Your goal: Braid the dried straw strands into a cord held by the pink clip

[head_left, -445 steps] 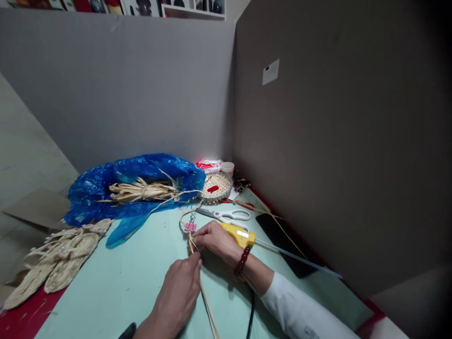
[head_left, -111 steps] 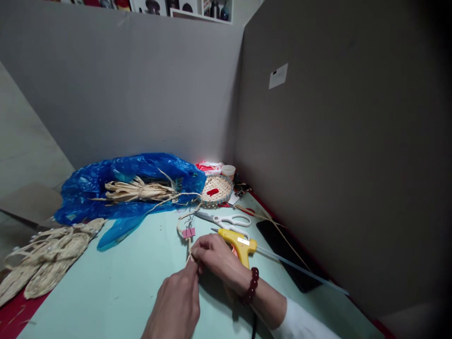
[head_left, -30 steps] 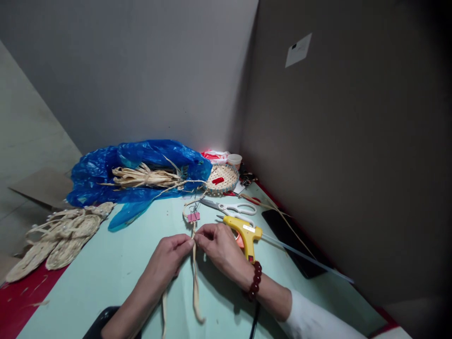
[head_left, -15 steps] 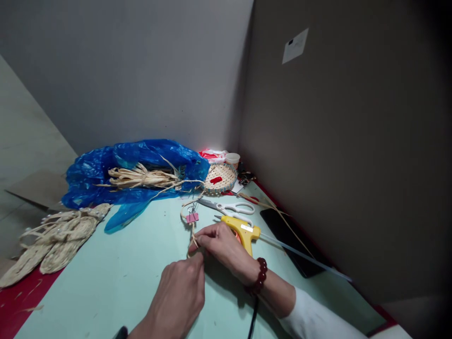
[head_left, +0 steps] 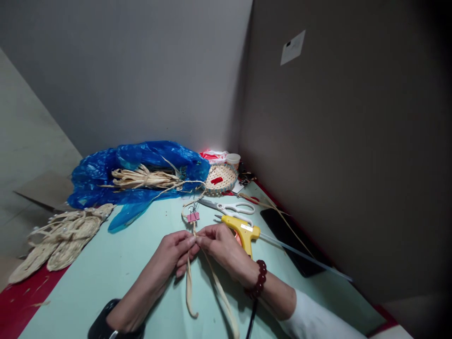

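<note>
Both hands meet at a thin cord of pale dried plant fibre [head_left: 189, 287], just below a pink binder clip [head_left: 193, 216]. With thumb and fingers closed, my left hand [head_left: 176, 249] pinches the cord from the left. My right hand [head_left: 224, 245], a dark red bead bracelet at its wrist, pinches it from the right. Two loose strands hang from between the fingers toward me over the pale green tabletop [head_left: 151, 273]. Past the clip, the cord loops back toward the blue bag. Fingertips partly hide the crossing of the strands.
A yellow glue gun [head_left: 243, 228] with a long glue stick lies right of my right hand, near white-handled scissors [head_left: 235, 208] and a black phone [head_left: 293, 245]. Behind are a blue plastic bag [head_left: 95, 174] with a fibre bundle [head_left: 144, 178] and a woven basket [head_left: 226, 176]. Woven sandals [head_left: 72, 235] lie left.
My left hand has moved up and turned, joining the right hand at the cord. The two strands now show hanging below the hands. My right hand has stayed nearly in place.
</note>
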A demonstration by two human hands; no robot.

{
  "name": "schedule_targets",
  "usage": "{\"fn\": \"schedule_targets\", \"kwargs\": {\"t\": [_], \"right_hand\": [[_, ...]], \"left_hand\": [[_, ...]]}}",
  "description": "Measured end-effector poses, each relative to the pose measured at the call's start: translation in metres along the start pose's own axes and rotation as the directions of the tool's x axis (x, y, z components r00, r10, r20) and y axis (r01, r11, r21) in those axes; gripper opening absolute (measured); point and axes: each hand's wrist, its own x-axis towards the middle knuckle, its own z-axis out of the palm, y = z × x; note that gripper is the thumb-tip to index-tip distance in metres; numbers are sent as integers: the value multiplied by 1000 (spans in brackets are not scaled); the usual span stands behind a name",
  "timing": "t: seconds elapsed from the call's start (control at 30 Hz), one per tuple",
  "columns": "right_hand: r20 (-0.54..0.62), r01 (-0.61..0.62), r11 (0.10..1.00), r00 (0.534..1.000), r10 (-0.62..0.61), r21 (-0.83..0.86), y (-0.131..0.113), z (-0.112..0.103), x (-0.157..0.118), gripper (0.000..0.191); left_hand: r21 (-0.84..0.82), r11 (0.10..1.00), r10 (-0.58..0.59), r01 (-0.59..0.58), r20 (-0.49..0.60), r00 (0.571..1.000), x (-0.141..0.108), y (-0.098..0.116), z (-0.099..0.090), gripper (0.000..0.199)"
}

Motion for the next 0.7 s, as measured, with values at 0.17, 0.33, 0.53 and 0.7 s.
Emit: {"fn": "schedule_targets", "kwargs": {"t": [0.17,0.33,0.53,0.7], "right_hand": [[-19,63,969,997,-69,-239,-5,-3,-11,26],[-19,61,765,995,-95,-642,-8,-2,-21,20],[39,123,577,987,-156,-808,-14,-1,-29,18],[173,271,489,956,-235,-829,-17,14,-42,22]], "left_hand": [[1,1000,-5,5,-42,999,1,-3,-1,31],[-17,999,-52,51,-41,998,0,-3,-2,27],[-42,998,-48,44,-98,994,0,-5,3,26],[-74,996,-66,59,-91,994,1,-8,2,25]]}}
